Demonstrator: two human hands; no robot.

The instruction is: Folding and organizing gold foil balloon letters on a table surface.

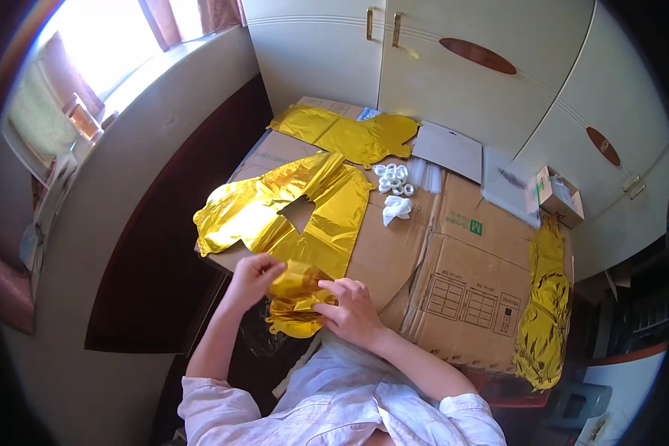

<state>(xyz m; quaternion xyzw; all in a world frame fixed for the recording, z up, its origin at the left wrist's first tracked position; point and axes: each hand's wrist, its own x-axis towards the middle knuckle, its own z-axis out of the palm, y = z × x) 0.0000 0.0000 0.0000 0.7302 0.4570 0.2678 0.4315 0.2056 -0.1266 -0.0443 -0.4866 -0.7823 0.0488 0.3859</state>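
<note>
Gold foil balloon folded, long axis upright in view | left hand pinching it | right hand pinching it

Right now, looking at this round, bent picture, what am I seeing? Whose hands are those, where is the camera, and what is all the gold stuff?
There is no machine here. A person wears a wide-angle camera on the head, looking down, so straight edges curve near the rim. The two bare hands are that person's own: the left hand and the right hand together hold a crumpled gold foil balloon. The work surface is flattened cardboard. On it lie a larger flat gold foil piece, another gold piece further back, a gold strip at the right edge, small white rings and a small open box.
</note>
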